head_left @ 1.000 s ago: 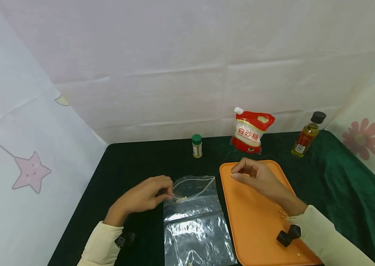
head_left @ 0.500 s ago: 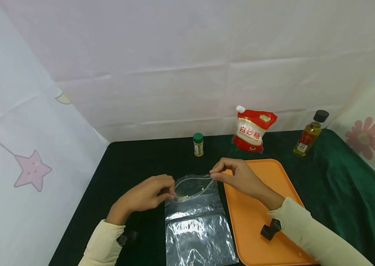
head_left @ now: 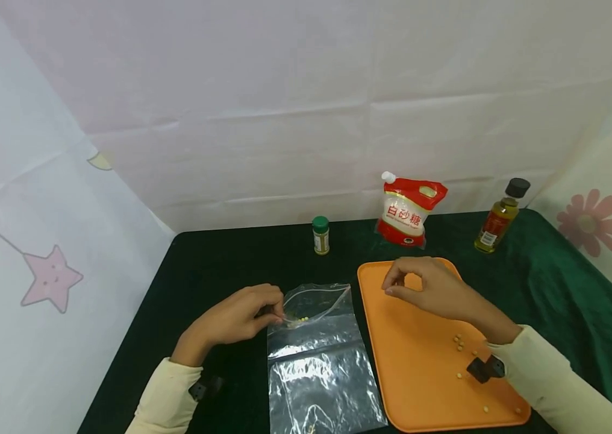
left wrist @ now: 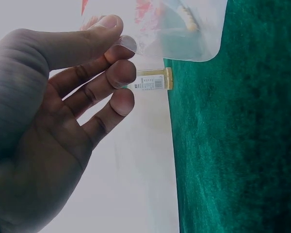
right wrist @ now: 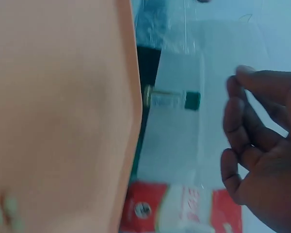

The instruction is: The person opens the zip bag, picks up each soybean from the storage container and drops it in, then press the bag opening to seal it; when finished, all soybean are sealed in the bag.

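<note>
My left hand [head_left: 241,314] pinches the near left edge of the mouth of a clear zip bag [head_left: 319,377], lying on the dark green cloth. The bag's mouth gapes. Small yellow beans [head_left: 304,319] show inside it near the opening. In the left wrist view, thumb and forefinger hold the thin plastic [left wrist: 203,46]. Over the far part of the orange tray [head_left: 403,361] hovers my right hand [head_left: 430,288], fingers curled and thumb tip against the forefinger. No bean is visible between them. Several loose beans [head_left: 459,342] lie on the tray's right side.
Behind the bag stands a small green-capped jar [head_left: 320,235]. A red and white sugar pouch [head_left: 409,211] is behind the tray, with a black-capped oil bottle [head_left: 501,216] to its right. Pale printed cloth [head_left: 284,120] hangs behind the table.
My right hand goes from over the tray to the bag's mouth, then back right over the tray, uncovering the beans there. My left hand keeps its grip on the bag.
</note>
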{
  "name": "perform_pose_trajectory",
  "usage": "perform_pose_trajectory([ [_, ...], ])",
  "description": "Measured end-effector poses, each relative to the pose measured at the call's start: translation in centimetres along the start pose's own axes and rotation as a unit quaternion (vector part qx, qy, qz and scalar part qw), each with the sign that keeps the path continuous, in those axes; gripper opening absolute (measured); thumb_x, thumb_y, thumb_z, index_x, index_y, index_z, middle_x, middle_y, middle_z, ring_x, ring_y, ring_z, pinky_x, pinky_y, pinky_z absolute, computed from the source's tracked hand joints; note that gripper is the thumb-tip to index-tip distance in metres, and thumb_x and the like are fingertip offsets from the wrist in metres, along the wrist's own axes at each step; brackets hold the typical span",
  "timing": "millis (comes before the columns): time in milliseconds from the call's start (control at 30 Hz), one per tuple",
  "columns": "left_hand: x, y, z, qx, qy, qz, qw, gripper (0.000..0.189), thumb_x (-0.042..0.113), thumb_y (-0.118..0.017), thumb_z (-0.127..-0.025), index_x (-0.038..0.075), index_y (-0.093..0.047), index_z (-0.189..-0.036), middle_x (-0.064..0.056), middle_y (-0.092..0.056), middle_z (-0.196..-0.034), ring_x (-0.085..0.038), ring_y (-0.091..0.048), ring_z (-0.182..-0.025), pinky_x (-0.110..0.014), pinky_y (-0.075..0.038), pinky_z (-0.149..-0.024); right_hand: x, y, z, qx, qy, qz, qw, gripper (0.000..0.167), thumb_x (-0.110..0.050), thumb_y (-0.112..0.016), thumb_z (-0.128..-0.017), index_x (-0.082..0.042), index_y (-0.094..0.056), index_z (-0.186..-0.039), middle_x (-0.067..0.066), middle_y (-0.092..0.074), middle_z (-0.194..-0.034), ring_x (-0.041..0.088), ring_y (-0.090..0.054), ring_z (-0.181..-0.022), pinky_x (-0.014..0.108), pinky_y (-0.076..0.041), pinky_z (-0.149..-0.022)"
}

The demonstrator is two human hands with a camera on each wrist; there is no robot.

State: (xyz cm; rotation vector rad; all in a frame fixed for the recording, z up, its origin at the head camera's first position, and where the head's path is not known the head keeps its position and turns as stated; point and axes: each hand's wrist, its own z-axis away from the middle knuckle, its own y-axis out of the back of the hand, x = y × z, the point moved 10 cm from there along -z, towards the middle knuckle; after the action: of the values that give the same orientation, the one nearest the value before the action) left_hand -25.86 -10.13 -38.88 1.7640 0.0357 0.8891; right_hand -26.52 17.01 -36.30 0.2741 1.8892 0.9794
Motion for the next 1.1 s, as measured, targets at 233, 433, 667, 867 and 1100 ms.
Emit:
perform_pose_trajectory([
  [233,0.0,0.1,0.1,0.001,0.002,-0.004,1.0000,0.017,0.010,-0.071,-0.095,0.024,-0.061,-0.091,0.013,-0.058,-0.091,-0.006,-0.053,-0.080,-0.026,-0.048,-0.070,0.5,1.3,3.0,-0.071,0.037,0.156,0.9845,0.029,-0.008,-0.079,-0.087,-0.032,-0.065,-0.086,-0.023,-0.058,-0.080,0.000,-0.052,-0.074,0.037,-0.044,-0.077],
  [433,0.0,0.1,0.0,0.003,0.001,-0.004,1.0000,0.018,0.010,-0.071,-0.095,0.024,-0.061,-0.091,0.013,-0.058,-0.091,-0.005,-0.053,-0.080,-0.026,-0.049,-0.071,3.5,1.1,5.5,-0.153,-0.015,0.175,0.9726,0.027,-0.005,-0.081,-0.084,-0.025,-0.062,-0.083,-0.018,-0.050,-0.072,0.001,-0.047,-0.065,0.025,-0.043,-0.062],
  [667,-0.1,0.0,0.0,0.000,0.001,-0.001,1.0000,0.018,0.010,-0.071,-0.094,0.024,-0.061,-0.091,0.013,-0.058,-0.091,-0.006,-0.053,-0.080,-0.026,-0.048,-0.070,6.0,0.0,7.7,-0.224,-0.091,0.142,0.9600,0.025,-0.009,-0.079,-0.086,-0.026,-0.060,-0.084,-0.015,-0.049,-0.072,0.002,-0.047,-0.065,0.027,-0.039,-0.064],
  [867,-0.2,-0.1,-0.1,0.002,-0.002,-0.003,1.0000,0.016,0.011,-0.071,-0.095,0.024,-0.061,-0.091,0.013,-0.058,-0.091,-0.006,-0.052,-0.079,-0.026,-0.048,-0.070,6.9,-0.7,8.2,-0.235,-0.118,0.137,0.9551,0.025,-0.013,-0.081,-0.085,-0.026,-0.059,-0.083,-0.014,-0.050,-0.072,0.003,-0.047,-0.065,0.034,-0.033,-0.069],
  [1100,-0.4,-0.2,0.0,0.001,0.001,-0.002,1.0000,0.016,0.011,-0.071,-0.095,0.024,-0.061,-0.091,0.013,-0.057,-0.091,-0.006,-0.052,-0.079,-0.026,-0.048,-0.070,7.1,-0.6,7.9,-0.207,-0.093,0.131,0.9651,0.022,-0.012,-0.079,-0.087,-0.024,-0.061,-0.083,-0.015,-0.050,-0.071,0.003,-0.047,-0.064,0.026,-0.039,-0.062],
])
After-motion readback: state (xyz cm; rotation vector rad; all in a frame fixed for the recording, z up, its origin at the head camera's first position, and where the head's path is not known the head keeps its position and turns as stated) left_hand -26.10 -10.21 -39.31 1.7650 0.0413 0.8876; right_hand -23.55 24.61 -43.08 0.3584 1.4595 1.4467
